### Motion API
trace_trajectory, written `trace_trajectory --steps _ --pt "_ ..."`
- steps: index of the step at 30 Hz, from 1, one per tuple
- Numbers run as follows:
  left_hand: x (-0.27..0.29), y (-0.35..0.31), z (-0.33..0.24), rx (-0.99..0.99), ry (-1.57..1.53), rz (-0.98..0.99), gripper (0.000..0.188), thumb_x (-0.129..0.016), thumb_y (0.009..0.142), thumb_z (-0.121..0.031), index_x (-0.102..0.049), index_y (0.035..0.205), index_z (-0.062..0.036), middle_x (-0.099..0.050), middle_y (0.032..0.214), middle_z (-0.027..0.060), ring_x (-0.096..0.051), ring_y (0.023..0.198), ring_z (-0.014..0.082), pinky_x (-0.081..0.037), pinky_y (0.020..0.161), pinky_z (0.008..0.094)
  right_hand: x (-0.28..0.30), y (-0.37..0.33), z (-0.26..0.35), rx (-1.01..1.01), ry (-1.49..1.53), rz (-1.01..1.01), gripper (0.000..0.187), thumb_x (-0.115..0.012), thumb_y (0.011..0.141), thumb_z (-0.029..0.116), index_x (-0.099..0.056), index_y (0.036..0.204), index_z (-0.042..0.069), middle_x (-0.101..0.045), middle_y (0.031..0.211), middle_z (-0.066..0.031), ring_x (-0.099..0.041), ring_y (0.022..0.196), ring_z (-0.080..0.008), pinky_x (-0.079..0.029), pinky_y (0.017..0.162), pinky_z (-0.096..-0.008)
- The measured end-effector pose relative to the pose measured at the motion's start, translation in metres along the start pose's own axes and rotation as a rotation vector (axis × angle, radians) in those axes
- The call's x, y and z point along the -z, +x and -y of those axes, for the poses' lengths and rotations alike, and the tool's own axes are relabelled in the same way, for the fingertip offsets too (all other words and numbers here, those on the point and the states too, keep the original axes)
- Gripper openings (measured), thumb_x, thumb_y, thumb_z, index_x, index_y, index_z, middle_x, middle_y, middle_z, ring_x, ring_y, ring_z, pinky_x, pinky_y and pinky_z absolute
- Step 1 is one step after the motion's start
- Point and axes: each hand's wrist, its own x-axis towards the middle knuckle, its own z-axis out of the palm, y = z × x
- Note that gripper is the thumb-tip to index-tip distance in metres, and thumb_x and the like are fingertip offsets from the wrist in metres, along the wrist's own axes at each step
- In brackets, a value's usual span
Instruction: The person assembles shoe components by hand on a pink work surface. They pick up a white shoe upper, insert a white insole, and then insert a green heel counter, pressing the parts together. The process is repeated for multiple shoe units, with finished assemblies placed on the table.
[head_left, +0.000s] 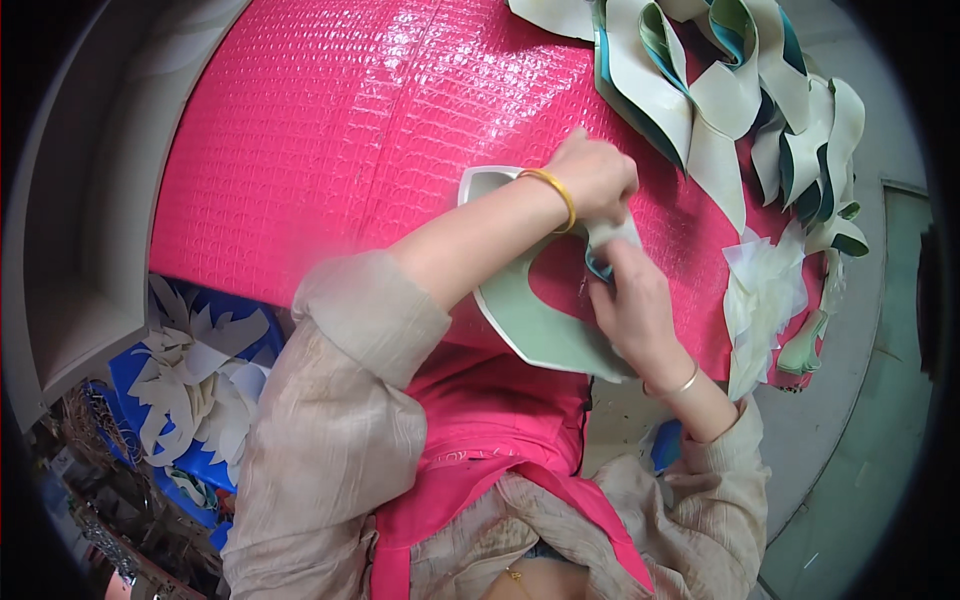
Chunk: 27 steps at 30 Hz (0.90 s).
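Note:
A curved, pale green piece with a white edge, shaped like a shoe upper, lies in front of me on the pink table cover. My left hand, wearing a gold bangle, reaches across it. Its fingers are closed on the piece's far right part, the fingertips partly hidden. Just nearer to me, my right hand pinches the same piece where a bit of teal underside shows. Between its two arms the piece leaves an opening through which the pink cover appears. My left forearm hides part of its far left arm.
Many similar white and teal pieces lie overlapped at the far right. Nearer, thin translucent whitish sheets are heaped by the table's right edge. A blue bin with white offcuts stands low on the left, beside a grey shelf-like box.

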Motion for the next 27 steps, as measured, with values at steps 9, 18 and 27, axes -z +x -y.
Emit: trace_trajectory --steps 9,18,27 --pt "-0.044 -0.146 -0.040 0.077 0.229 -0.444 0.034 -0.056 0.078 -0.008 -0.051 0.108 0.0054 -0.052 0.112 0.0169 -0.048 0.108 0.0292 -0.041 0.090 0.0367 -0.001 0.047 -0.004 -0.020 0.075 -0.041 0.019 -0.064 0.072 0.015 -0.055 0.079 -0.001 -0.058 0.073 -0.0208 -0.058 0.071 -0.0371 -0.045 0.062 -0.0433" --pt "-0.037 -0.132 -0.041 0.193 0.373 -0.317 0.032 -0.053 0.078 -0.011 -0.055 0.106 0.0030 -0.053 0.110 0.0115 -0.051 0.099 0.0229 -0.042 0.085 0.0338 0.007 0.067 -0.014 -0.048 -0.200 0.133 0.024 -0.061 0.078 0.023 -0.055 0.079 0.000 -0.059 0.073 -0.0217 -0.058 0.075 -0.0382 -0.045 0.065 -0.0464" --pt "-0.047 -0.120 -0.030 0.043 0.486 -0.466 0.031 -0.057 0.071 -0.012 -0.059 0.097 0.0031 -0.053 0.110 0.0098 -0.051 0.089 0.0205 -0.045 0.081 0.0312 0.005 0.071 -0.026 -0.052 -0.153 0.159 0.030 -0.064 0.076 0.026 -0.056 0.082 -0.002 -0.059 0.077 -0.0227 -0.058 0.075 -0.0379 -0.044 0.064 -0.0448"
